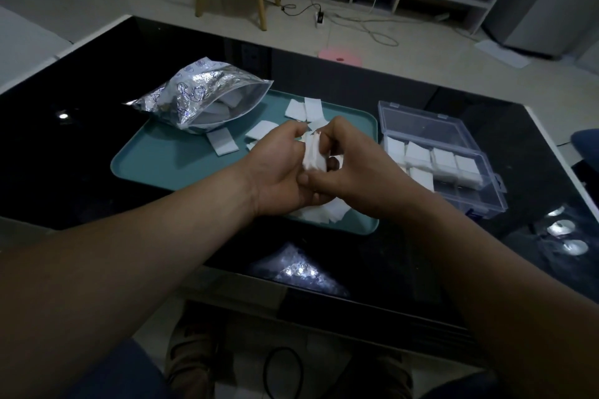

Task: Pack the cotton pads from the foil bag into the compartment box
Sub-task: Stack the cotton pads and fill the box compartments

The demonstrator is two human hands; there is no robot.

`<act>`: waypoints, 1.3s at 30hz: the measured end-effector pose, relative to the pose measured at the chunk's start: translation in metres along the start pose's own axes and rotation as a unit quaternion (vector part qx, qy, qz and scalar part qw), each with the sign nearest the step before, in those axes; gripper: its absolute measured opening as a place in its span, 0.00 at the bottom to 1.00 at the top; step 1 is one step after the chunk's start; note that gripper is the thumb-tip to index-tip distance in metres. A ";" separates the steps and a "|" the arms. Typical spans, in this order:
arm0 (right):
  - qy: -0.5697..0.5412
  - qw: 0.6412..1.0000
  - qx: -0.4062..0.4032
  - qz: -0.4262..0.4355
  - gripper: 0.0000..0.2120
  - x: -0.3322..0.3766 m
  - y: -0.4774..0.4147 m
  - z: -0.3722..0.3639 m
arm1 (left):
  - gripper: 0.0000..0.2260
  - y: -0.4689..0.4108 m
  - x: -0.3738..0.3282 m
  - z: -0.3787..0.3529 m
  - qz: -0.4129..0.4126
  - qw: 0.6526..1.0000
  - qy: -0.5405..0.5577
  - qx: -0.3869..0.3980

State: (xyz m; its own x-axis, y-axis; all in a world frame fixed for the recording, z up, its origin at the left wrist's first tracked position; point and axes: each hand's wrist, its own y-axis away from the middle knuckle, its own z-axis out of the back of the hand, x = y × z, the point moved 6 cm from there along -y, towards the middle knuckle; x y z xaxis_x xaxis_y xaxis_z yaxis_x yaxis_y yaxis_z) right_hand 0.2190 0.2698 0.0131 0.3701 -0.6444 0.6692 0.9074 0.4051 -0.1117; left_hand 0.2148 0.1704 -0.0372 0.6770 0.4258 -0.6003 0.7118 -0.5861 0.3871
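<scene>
Over the tray (168, 168), left hand (278, 175) and right hand (356, 172) grip a stack of cotton pads (313, 157); the open foil bag (191, 91) holds more, the compartment box (479, 201) perhaps five filled cells.

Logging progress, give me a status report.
Left hand and right hand grip a pad stack over the tray. Compartment box open, part filled. Nothing blocks the box.

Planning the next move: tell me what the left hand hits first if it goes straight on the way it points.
The right hand, just past the pad stack that the left hand also holds; depth unclear.
</scene>
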 end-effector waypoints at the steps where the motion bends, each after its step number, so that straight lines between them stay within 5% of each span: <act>1: -0.006 1.000 -0.011 -0.003 0.19 -0.001 0.001 0.002 | 0.19 0.001 0.000 -0.002 -0.003 1.000 0.007 0.006; 7: -0.031 0.998 -0.024 -0.046 0.12 -0.007 0.006 0.009 | 0.15 -0.001 -0.005 -0.002 -0.063 0.997 0.036 -0.027; 10: -0.040 0.991 -0.084 -0.097 0.17 -0.012 0.007 0.022 | 0.14 -0.004 -0.009 0.002 -0.102 0.991 0.025 -0.080; 18: -0.079 0.978 -0.078 -0.179 0.21 -0.029 0.009 0.025 | 0.20 -0.005 -0.003 -0.001 -0.126 0.976 -0.081 -0.156; 26: 0.014 0.985 -0.066 -0.158 0.20 -0.026 0.001 0.018 | 0.16 -0.007 -0.009 -0.009 -0.193 0.935 -0.188 -0.230; 31: 0.045 0.987 -0.055 -0.142 0.17 -0.021 0.002 0.012 | 0.15 -0.013 -0.013 -0.023 -0.210 0.925 -0.203 -0.244; 39: 0.006 0.968 -0.179 -0.177 0.08 -0.047 0.026 0.071 | 0.20 -0.039 -0.001 -0.079 -0.218 0.917 -0.267 -0.200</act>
State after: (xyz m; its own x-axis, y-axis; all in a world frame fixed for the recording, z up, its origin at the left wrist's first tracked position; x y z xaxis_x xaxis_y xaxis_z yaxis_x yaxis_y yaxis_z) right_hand 0.2111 0.3561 0.0310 0.0229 -0.7098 0.7040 0.9878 -0.0924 -0.1253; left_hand 0.2010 0.2477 0.0034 0.1989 0.0997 -0.9749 0.9772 -0.0953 0.1896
